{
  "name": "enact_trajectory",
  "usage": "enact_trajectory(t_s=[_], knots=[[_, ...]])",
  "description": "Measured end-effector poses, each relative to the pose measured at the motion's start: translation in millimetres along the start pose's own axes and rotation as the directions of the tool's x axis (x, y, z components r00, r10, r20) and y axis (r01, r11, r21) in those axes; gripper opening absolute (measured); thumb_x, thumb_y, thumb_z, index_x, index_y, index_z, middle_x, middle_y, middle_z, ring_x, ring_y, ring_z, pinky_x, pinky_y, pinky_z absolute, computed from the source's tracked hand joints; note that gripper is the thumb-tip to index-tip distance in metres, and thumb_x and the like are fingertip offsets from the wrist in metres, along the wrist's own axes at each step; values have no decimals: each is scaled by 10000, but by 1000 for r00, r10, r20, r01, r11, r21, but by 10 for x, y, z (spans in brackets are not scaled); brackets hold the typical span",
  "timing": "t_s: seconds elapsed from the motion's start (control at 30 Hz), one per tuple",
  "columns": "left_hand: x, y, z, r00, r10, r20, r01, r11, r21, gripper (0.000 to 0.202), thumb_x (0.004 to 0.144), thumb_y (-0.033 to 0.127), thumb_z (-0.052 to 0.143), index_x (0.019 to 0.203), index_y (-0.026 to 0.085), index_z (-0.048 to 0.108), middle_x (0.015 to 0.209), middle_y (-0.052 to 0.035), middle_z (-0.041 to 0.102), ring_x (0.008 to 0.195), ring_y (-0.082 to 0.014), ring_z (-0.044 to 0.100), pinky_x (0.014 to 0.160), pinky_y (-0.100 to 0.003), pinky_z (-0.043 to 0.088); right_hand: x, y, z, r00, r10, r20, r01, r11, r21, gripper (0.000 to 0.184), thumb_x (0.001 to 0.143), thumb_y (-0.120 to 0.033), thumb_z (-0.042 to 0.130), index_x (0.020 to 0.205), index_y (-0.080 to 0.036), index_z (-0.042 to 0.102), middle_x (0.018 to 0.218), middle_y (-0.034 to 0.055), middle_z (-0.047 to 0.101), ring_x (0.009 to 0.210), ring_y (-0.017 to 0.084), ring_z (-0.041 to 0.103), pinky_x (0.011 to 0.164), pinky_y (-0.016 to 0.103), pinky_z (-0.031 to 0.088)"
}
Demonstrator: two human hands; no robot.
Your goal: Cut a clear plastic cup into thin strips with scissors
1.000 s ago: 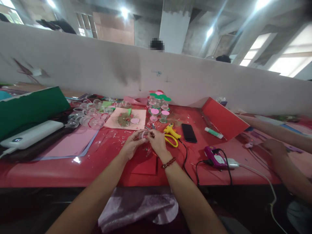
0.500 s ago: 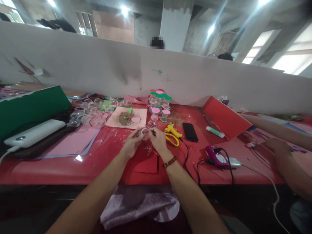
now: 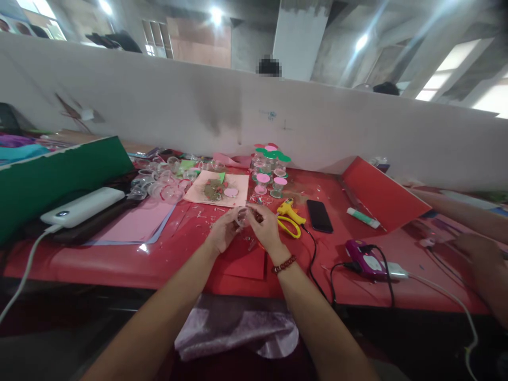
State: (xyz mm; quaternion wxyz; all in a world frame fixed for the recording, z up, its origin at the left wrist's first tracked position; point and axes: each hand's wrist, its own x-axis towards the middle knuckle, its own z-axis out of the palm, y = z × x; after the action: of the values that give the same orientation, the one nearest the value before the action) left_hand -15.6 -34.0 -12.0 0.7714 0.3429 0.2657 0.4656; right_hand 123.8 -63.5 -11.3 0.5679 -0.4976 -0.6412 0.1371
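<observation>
Both my hands meet over the middle of the table around a small clear plastic cup (image 3: 242,217). My left hand (image 3: 222,232) curls around its left side. On the other side, the fingers of my right hand (image 3: 266,228) are bent in at the cup's rim; exactly what the fingertips pinch is too small to make out. Beneath my hands lies a red sheet (image 3: 246,264). Just right of my right hand is a yellow glue gun (image 3: 291,212) with a black cord. Ahead stand several clear cups topped with pink discs (image 3: 262,180) and green discs (image 3: 281,157).
Loose clear cups (image 3: 159,182) pile up at the left, behind pink sheets (image 3: 130,219) and a white power bank (image 3: 83,206). A phone (image 3: 319,216), glue stick (image 3: 363,217), purple power strip (image 3: 367,262) and red folded board (image 3: 384,198) lie right. Another person's hand (image 3: 476,248) works far right.
The view has swung slightly left, so the scene sits further right. My hands still hold the cup, which now shows its round opening more, and my right fingers have shifted at its rim.
</observation>
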Motion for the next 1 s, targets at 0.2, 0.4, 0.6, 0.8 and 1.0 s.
enact_trajectory(t_s=[0.2,0.4,0.6,0.8,1.0], knots=[[-13,2,37,995,-73,-65,74,997,12,231,734,320,693,889,150,698,802,-42,690,616,-104,578,503,-211,403,-3,18,-21,995,-91,-34,86,986,-145,241,885,-350,566,1021,-229,724,836,32,566,723,139,525,659,256,455],[2,-17,26,995,-77,-56,80,995,58,308,697,432,725,827,155,692,695,-24,657,559,-92,551,427,-190,319,-19,9,-24,993,-121,-2,120,988,-100,223,891,-288,547,1028,-243,717,895,39,604,812,148,568,752,266,474],[2,-20,51,999,-22,-24,25,992,127,352,672,480,732,785,149,694,617,-16,622,489,-83,491,404,-204,273,-21,14,-19,994,-91,55,97,989,-112,223,847,-200,526,958,-223,718,911,51,642,847,172,589,799,294,477],[1,-48,37,1000,11,3,-12,975,220,386,636,503,752,783,150,701,609,-11,601,486,-77,480,411,-190,296,-17,-12,-30,998,-56,28,60,980,-192,185,843,-210,522,836,-202,706,791,37,638,728,161,569,717,273,460],[14,-57,13,1000,5,-9,-3,972,235,387,670,499,727,839,151,707,615,-9,606,472,-69,465,420,-194,304,-5,-46,-29,999,-41,-29,38,993,-110,191,840,-218,519,857,-190,707,792,35,654,708,149,575,701,268,454]])
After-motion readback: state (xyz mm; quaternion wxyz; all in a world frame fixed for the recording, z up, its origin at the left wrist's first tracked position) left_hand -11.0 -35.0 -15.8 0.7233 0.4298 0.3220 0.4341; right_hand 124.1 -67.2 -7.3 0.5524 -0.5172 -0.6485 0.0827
